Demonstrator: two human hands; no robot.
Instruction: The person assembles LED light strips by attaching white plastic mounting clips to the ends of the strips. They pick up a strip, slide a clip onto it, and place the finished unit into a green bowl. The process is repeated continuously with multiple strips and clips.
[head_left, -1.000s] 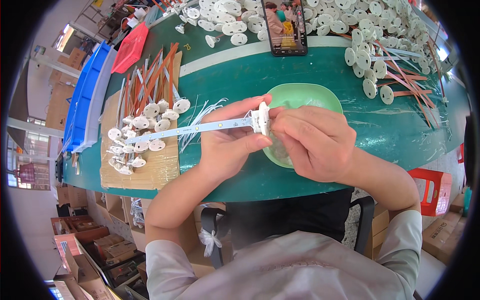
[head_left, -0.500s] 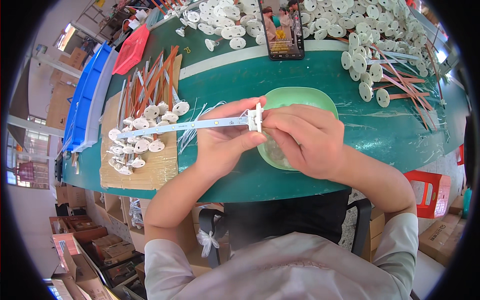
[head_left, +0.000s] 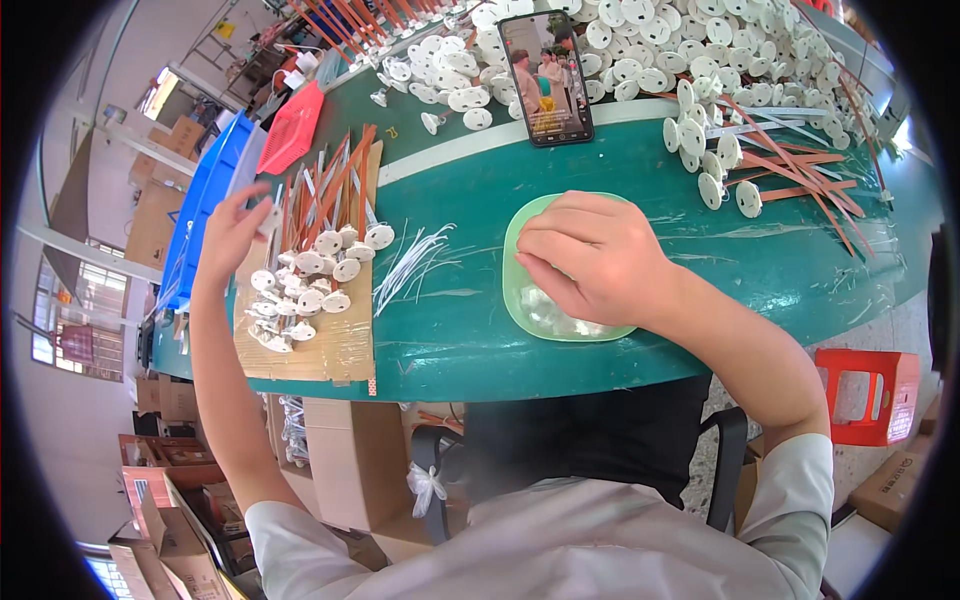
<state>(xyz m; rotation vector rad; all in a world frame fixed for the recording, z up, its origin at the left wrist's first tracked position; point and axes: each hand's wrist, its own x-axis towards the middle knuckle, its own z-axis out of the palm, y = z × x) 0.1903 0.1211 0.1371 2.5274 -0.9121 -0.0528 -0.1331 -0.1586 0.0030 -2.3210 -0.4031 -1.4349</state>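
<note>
A blue tray (head_left: 210, 170) lines the table's (head_left: 450, 350) left edge; the blurred left hand (head_left: 228, 240), grip unclear, hovers by disc-headed strips (head_left: 310, 262) on cardboard (head_left: 340, 358); the right hand (head_left: 600, 255), fingers (head_left: 550, 245) bunched, any hold hidden, tops a green bowl (head_left: 513, 295); a red stool (head_left: 905, 400) stands beyond.

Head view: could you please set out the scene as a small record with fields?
Left hand: raised, blurred, between the blue tray and the strips; grip unclear
Right hand: over the green bowl, fingers bunched; contents of grip hidden
Strips: bundled on cardboard, white round ends toward the person
White wires: loose on the green table, right of the cardboard
Far side: phone, screen lit, beside many white discs
</note>
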